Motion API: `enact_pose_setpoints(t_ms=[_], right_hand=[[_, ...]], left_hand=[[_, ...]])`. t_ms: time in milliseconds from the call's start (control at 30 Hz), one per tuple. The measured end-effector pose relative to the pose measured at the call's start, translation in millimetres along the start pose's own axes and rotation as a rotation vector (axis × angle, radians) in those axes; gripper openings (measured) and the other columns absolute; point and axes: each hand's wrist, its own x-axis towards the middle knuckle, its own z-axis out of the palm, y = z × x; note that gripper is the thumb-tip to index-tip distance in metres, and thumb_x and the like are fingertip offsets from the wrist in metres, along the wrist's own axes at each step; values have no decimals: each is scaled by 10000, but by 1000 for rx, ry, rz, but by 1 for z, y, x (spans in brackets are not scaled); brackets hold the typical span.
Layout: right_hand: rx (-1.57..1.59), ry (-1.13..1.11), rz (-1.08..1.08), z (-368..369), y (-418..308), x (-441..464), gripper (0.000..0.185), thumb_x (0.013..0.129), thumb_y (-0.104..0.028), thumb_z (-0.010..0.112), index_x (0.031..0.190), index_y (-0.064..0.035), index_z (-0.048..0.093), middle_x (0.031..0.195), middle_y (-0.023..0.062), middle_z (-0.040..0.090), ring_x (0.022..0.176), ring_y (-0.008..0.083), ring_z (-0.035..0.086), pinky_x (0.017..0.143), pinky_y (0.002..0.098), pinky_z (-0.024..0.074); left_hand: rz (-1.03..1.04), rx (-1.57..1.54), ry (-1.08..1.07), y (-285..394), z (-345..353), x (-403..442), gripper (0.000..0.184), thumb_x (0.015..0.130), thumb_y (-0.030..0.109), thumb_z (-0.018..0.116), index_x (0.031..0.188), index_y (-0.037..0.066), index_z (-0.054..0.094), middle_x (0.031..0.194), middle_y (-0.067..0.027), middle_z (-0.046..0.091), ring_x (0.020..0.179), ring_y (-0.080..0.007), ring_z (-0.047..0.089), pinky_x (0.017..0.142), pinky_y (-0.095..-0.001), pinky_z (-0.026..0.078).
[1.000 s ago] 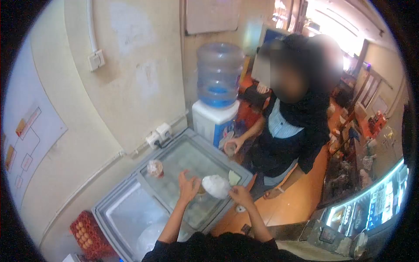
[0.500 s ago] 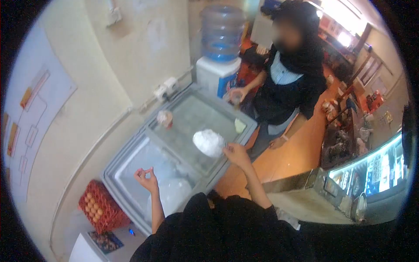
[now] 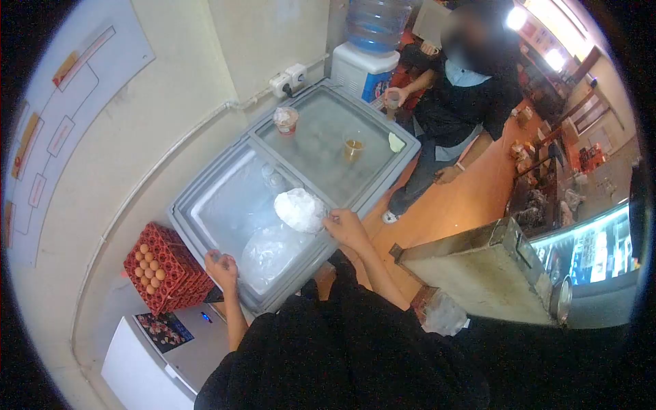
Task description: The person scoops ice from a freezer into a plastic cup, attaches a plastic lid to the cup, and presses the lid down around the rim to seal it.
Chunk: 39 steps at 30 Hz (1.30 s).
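Note:
My right hand [image 3: 345, 227] pinches the edge of a white, rounded bag [image 3: 300, 210], which hangs over the near part of the grey-framed chest freezer [image 3: 334, 198]. Near the freezer's left front edge is my left hand [image 3: 222, 268], its fingers curled together; what they hold, if anything, is too small to tell. Beneath the white bag, a clear plastic bag [image 3: 272, 254] lies inside the freezer. On the glass lid stand a cup with a whitish top [image 3: 285, 121] and a clear cup of brown liquid [image 3: 352, 148]. A pale green piece [image 3: 395, 142] lies at the lid's right corner.
Beyond the freezer a person [image 3: 465, 89] sits holding a cup [image 3: 392, 100]. A water dispenser [image 3: 362, 72] stands by the wall. Red trays with eggs [image 3: 164, 270] are at the left, above a white appliance [image 3: 147, 369]. A counter block [image 3: 478, 270] is at the right.
The white bag, held in my right hand, has moved from over the glass lid towards the near part of the freezer. My left hand has moved away from it to the freezer's left edge.

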Motion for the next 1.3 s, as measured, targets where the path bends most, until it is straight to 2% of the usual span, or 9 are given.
enact_pose_setpoints(t_ms=[267, 367, 433, 633, 967, 1100, 1133, 1233, 1300], right_hand=[[-19, 20, -3, 17, -21, -32, 372, 774, -331, 641, 750, 40, 626, 694, 228, 622, 696, 345, 637, 634, 410, 476], [-39, 20, 41, 17, -25, -37, 364, 777, -322, 640, 752, 41, 625, 685, 223, 617, 674, 325, 632, 626, 404, 475], [-43, 31, 23, 20, -19, -38, 361, 780, -318, 638, 750, 41, 623, 670, 217, 609, 657, 317, 625, 616, 397, 472], [-48, 15, -38, 17, -18, -38, 351, 788, -302, 636, 735, 43, 606, 617, 184, 587, 606, 269, 610, 577, 374, 461], [89, 28, -28, 5, -5, -38, 300, 829, -250, 623, 720, 28, 595, 557, 89, 588, 525, 159, 587, 494, 327, 433], [0, 65, -20, -19, -2, -35, 308, 835, -253, 619, 721, 31, 589, 562, 85, 579, 527, 152, 572, 502, 324, 430], [50, 81, -10, -24, 3, -33, 279, 839, -218, 618, 718, 31, 585, 564, 66, 569, 531, 129, 563, 494, 304, 422], [35, 106, -21, -46, 21, -28, 252, 844, -179, 619, 710, 30, 577, 563, 47, 556, 531, 105, 550, 483, 284, 412], [-26, 121, -52, -62, 31, -16, 251, 845, -174, 621, 706, 30, 573, 561, 46, 553, 526, 105, 547, 480, 284, 409]], left_hand=[[7, 66, -117, 5, -4, -3, 267, 722, 230, 690, 605, 20, 573, 982, -146, 509, 998, -327, 490, 868, -435, 360], [36, 32, -107, -5, 1, -4, 213, 745, 177, 672, 671, -5, 590, 988, -166, 510, 1000, -332, 491, 878, -425, 369], [-88, -264, -116, -16, 1, -4, 178, 791, 132, 644, 769, -37, 594, 1020, -185, 494, 996, -336, 490, 895, -411, 379], [-30, -280, 88, -20, 0, -4, 176, 855, 99, 591, 899, -71, 571, 1082, -187, 453, 990, -327, 487, 904, -396, 391], [-53, -221, 65, -29, 5, -4, 101, 815, 8, 544, 868, -78, 548, 1018, -175, 449, 933, -329, 500, 870, -404, 401], [-134, -281, 89, -23, 10, -2, 101, 804, -33, 513, 873, -98, 548, 991, -145, 447, 834, -262, 538, 767, -341, 457], [-238, -350, 111, -19, 16, -1, 88, 792, 45, 528, 760, -30, 562, 985, -152, 475, 962, -317, 500, 885, -381, 405], [-222, -379, 159, 2, 33, 7, 74, 778, -58, 494, 814, -56, 558, 965, -131, 446, 830, -252, 537, 758, -339, 457], [-134, -232, 167, 27, 45, 13, 75, 738, -66, 515, 773, -20, 562, 935, -137, 461, 871, -283, 520, 802, -368, 430]])
